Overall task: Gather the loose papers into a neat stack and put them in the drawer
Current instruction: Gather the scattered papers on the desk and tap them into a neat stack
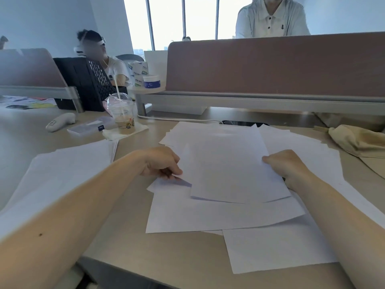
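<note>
Several loose white sheets [218, 213] lie overlapping and askew on the beige desk [133, 247] in front of me. On top, a small bundle of sheets [227, 163] is held slightly above the others. My left hand [161, 162] pinches the bundle's left edge, and my right hand [288, 164] grips its right edge. A separate pile of white paper [62, 172] rests at the left, partly under my left forearm. No drawer is in view.
An iced drink cup [123, 115] with a straw stands on a napkin at the back left, by a white controller [60, 121] and a flat case [86, 127]. A brown divider panel [270, 65] closes the back. A beige cloth [358, 140] lies right. Two people sit beyond.
</note>
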Motion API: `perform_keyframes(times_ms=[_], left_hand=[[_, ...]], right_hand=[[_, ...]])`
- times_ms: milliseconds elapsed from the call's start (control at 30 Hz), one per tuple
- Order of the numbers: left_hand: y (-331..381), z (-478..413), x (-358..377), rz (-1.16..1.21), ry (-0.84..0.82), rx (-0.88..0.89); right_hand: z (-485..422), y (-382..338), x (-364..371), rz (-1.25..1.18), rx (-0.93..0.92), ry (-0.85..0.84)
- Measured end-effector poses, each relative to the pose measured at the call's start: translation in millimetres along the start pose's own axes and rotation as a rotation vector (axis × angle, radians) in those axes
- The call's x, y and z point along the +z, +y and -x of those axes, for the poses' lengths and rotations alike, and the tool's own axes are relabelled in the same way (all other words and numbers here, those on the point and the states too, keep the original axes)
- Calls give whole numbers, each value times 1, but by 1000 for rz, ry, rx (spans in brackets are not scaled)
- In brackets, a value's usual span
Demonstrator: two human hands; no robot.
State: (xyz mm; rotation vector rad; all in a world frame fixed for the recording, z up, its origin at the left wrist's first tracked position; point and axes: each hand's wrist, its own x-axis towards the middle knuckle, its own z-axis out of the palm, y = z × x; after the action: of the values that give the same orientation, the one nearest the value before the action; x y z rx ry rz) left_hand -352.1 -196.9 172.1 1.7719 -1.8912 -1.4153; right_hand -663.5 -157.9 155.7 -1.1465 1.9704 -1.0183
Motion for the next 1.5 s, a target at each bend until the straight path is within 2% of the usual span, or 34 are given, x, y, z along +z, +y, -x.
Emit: perform_keyframes(times_ms=[200, 300, 367, 467, 533, 600, 700, 867, 1033, 1133, 1233, 1300, 1400, 1500], left_hand=[[7, 24, 21, 73, -287, 63], [6, 32, 30, 76, -376, 73], [5, 31, 27, 22, -277, 69], [-4, 19, 7, -251, 145, 21], [-14, 12, -3, -414, 311, -46], [-22, 6, -9, -303, 315, -86], [-21, -1, -8, -73, 313, -39], [-10, -16, -5, 155, 456, -55], [-2, -25, -1, 438, 378, -81], [3, -32, 5, 467, 346, -55], [6, -38, 11, 369, 389, -59], [8, -41, 14, 282, 446, -63], [13, -43, 15, 317, 429, -45], [15, -45, 18, 380, 368, -37]], right_hand=[[6, -2, -4, -20, 4, -172], [1, 0, -5, 40, -17, -180], [0, 1, -8, 80, -25, -154], [-2, 3, -12, 128, -33, -114], [-3, 5, -15, 171, -36, -115], [-4, 6, -16, 203, -31, -142], [-5, 9, -18, 196, -32, -167], [-3, 18, -24, 112, -77, -190], [2, 18, -27, 64, -58, -207], [8, 17, -26, 19, 17, -235], [15, 17, -24, 5, 72, -276], [17, 18, -24, 68, 44, -214], [17, 18, -22, 157, -38, -89], [19, 20, -17, 190, -36, -143]])
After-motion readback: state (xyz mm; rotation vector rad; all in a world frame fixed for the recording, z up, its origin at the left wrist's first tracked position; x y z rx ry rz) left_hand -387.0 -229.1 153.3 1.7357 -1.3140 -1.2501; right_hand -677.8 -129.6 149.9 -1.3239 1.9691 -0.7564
